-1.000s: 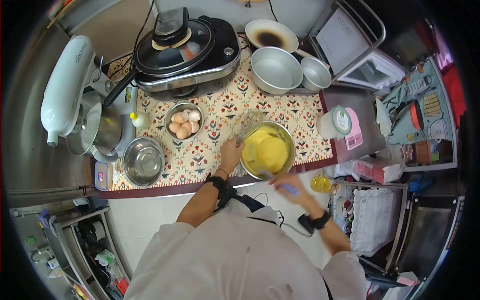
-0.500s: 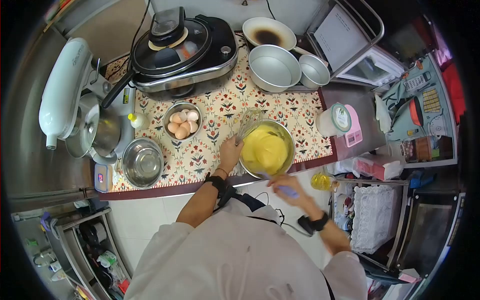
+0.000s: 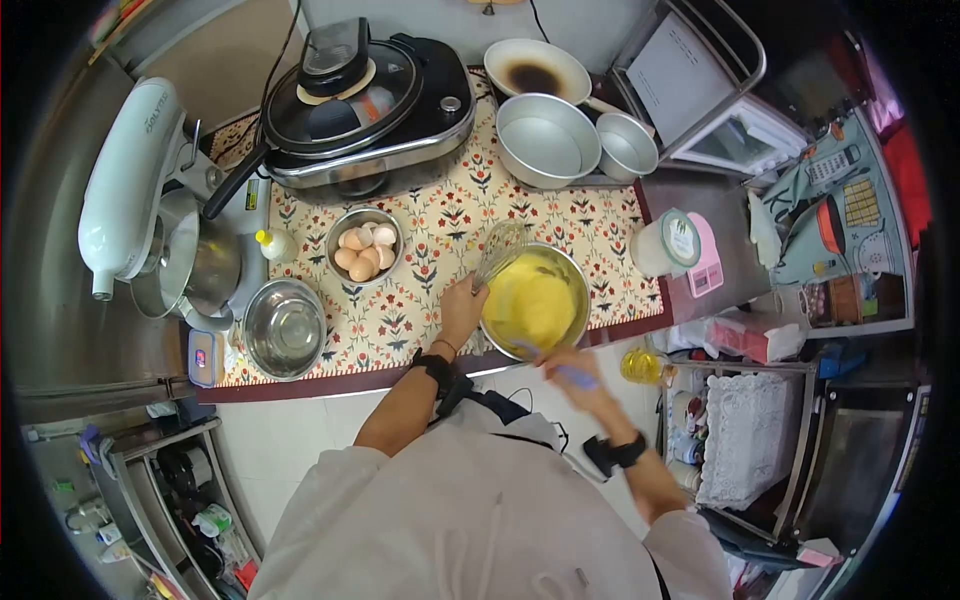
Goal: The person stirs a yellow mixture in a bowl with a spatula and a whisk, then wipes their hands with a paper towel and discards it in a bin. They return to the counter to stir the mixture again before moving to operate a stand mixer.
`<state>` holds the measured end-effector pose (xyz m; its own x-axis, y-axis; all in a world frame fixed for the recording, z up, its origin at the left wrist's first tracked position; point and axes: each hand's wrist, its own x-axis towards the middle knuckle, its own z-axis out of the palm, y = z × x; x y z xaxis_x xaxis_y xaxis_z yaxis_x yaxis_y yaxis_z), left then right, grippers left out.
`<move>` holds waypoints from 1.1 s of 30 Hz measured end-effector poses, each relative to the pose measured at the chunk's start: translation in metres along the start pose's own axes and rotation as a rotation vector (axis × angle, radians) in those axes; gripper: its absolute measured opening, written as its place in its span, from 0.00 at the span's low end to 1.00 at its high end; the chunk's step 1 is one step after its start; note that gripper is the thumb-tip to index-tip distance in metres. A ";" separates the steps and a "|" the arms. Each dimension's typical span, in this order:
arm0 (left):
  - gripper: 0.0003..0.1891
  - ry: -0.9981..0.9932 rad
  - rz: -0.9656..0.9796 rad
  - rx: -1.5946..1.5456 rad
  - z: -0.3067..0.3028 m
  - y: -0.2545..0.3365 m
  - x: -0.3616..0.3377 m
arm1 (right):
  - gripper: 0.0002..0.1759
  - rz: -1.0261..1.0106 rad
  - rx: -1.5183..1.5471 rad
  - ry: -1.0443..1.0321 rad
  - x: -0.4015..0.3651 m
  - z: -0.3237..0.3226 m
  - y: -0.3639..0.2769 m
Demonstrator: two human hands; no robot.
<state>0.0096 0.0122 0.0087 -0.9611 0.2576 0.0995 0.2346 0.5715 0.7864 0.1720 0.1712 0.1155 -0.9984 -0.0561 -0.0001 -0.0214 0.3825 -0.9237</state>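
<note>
A metal mixing bowl with thick yellow batter sits at the counter's front edge. My left hand is closed around a wire whisk at the bowl's left rim; the wires point up and away from me. At the near rim my right hand, smeared by motion, grips a spatula with a purple handle. Its working end is in the batter and cannot be made out. Left of the whisk stands a small metal bowl of eggshells.
An empty steel bowl, a yellow-capped bottle and a stand mixer are on the left. Behind are an electric griddle, round cake tins and a frying pan. A lidded tub and pink scale stand right.
My right hand and the spatula have shifted slightly, and the batter's surface has been stirred into a different shape. The left hand keeps its place with the whisk.
</note>
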 end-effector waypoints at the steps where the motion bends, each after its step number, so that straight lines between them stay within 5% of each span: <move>1: 0.17 -0.011 0.000 0.011 0.001 -0.001 -0.002 | 0.01 0.136 0.097 -0.013 0.001 -0.022 -0.007; 6: 0.14 0.038 0.005 -0.065 0.007 -0.006 0.000 | 0.06 0.208 0.205 0.277 0.026 -0.074 -0.038; 9: 0.14 -0.008 -0.035 -0.019 0.002 -0.001 0.000 | 0.03 -0.099 0.069 0.477 0.041 -0.019 0.018; 12: 0.15 -0.023 -0.023 -0.018 0.008 -0.009 0.002 | 0.06 -0.233 -0.265 0.216 0.017 0.038 0.032; 17: 0.16 0.010 0.000 0.009 0.009 -0.008 0.000 | 0.03 0.145 0.043 -0.036 0.008 -0.032 -0.019; 19: 0.16 0.009 0.016 0.003 0.007 -0.007 0.003 | 0.04 0.268 0.201 0.075 0.019 -0.059 -0.036; 22: 0.16 0.004 0.013 -0.001 0.003 -0.003 0.001 | 0.05 0.139 0.182 0.355 0.037 -0.049 -0.017; 26: 0.15 0.008 -0.012 -0.029 0.003 0.000 -0.001 | 0.04 -0.022 0.080 0.579 0.037 0.038 0.035; 29: 0.14 0.045 -0.005 -0.032 0.006 -0.005 0.001 | 0.04 0.068 0.152 0.189 0.007 0.028 0.008; 33: 0.15 -0.031 -0.045 0.000 0.006 -0.006 0.000 | 0.03 0.174 0.154 0.098 0.005 -0.041 -0.019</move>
<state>0.0086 0.0135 0.0003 -0.9656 0.2560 0.0452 0.1915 0.5831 0.7895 0.1653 0.2014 0.1487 -0.9868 0.0909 -0.1337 0.1516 0.2329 -0.9606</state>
